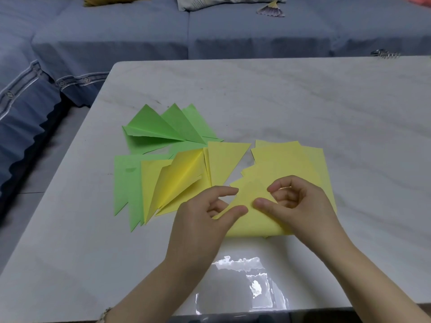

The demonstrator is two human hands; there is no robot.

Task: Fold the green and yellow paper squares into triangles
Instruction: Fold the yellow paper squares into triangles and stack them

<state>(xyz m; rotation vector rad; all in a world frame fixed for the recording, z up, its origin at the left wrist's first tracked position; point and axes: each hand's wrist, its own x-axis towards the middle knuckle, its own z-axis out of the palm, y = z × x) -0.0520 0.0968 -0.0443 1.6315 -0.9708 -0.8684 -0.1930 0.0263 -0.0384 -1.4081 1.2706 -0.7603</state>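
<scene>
Left hand [202,214], right hand [300,207], holding yellow paper [255,221]

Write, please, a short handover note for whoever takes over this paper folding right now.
Left hand: pinches the left edge of the yellow sheet being folded near the front of the table.
Right hand: thumb rests on that sheet, fingers curled; I cannot tell whether it pinches or presses.
Done: green triangles fanned at the far left, yellow triangles beside them.
Left: finish this fold, then fold the yellow squares stacked just beyond this sheet.
</scene>
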